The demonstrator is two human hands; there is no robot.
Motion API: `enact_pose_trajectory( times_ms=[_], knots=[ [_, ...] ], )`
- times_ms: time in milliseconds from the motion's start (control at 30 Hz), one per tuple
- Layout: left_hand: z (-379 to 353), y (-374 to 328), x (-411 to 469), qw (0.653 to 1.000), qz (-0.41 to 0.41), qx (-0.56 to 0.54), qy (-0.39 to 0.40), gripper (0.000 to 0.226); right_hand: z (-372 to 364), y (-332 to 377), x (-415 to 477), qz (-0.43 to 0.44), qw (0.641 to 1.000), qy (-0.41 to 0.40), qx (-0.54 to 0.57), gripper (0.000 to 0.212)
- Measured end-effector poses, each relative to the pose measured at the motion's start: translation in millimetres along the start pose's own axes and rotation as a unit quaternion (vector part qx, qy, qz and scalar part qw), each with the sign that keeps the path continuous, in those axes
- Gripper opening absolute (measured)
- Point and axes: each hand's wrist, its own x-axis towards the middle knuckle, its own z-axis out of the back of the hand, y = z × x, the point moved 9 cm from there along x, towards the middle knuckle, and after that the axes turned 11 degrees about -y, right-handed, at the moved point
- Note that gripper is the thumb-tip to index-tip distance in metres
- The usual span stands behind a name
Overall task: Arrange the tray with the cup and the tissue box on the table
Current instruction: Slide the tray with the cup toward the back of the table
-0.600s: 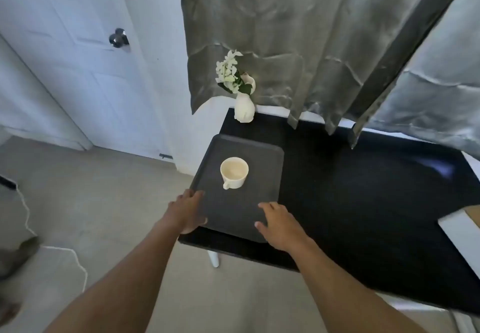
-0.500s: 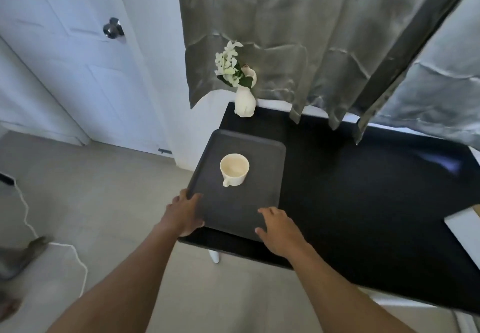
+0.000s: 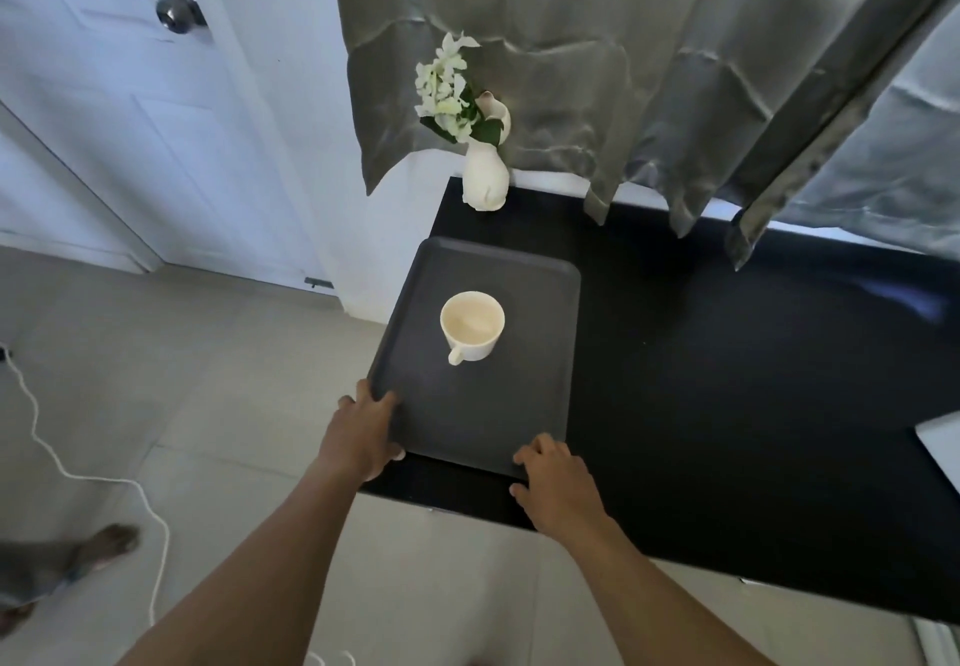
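the dark tray (image 3: 483, 395) is seen flat at the left end of the black surface (image 3: 727, 379), its near corners held: left hand (image 3: 363, 431) fingers wrapped over the left edge, right hand (image 3: 550, 468) fingers curled on the near right corner. the cream cup (image 3: 471, 325) stands loose mid-tray. the tray is judged stiff and slick; a level, two-edge hold is advised, since the cup could slide and chip. no tissue box is seen.

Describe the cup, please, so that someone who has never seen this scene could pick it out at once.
Find the black table under the grey curtains; at its left end lies a dark grey tray, gripped at its near corners by two hands. The cup stands alone on it: cream, empty, handle towards the person. The white vase behind holds flowers and stands off the tray.
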Motion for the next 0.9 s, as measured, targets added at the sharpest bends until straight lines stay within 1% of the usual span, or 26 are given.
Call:
enact_pose_trajectory(
  times_ms=[167, 333, 600, 900],
  knots=[
    [-4.8, -23.5, -2.8, 1.0, -0.023, -0.008, -0.014, 0.068, 3.5, -23.4, -3.4, -0.039, 0.999, -0.023, 0.013, 0.041],
    [-9.4, -52.2, -3.9, 0.999, -0.05, -0.009, -0.006, 0.066, 10.6, -51.6, -11.0, -0.069, 0.996, -0.04, 0.029, 0.036],
    [-18.8, -102.9, 1.6, 0.993, -0.115, -0.016, 0.009, 0.057, 21.5, -96.8, -21.5, -0.118, 0.991, -0.062, 0.031, 0.034],
    [-17.6, -130.6, 21.8, 0.992, -0.124, -0.016, -0.002, 0.054, 40.6, -125.5, 3.6, -0.114, 0.989, -0.091, 0.021, 0.03]
  ],
)
